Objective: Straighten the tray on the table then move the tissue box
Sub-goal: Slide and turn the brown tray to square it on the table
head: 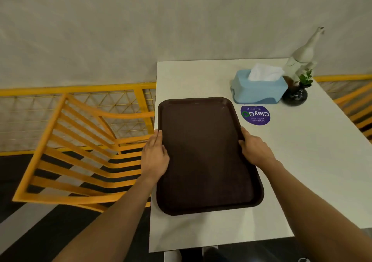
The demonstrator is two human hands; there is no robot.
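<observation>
A dark brown rectangular tray [203, 153] lies on the white table [302, 161], along the table's left side, its long axis running away from me. My left hand [155, 157] presses flat against the tray's left rim. On the right rim my right hand [254, 147] grips with fingers curled over the edge. A light blue tissue box [259, 89] with a white tissue sticking up stands just beyond the tray's far right corner, apart from both hands.
Right of the tissue box stand a small dark vase with a green sprig [296, 95] and a white figurine [302, 58]. A round purple sticker [255, 115] lies on the table. A yellow slatted chair [80, 151] and yellow railing [70, 89] are at the left.
</observation>
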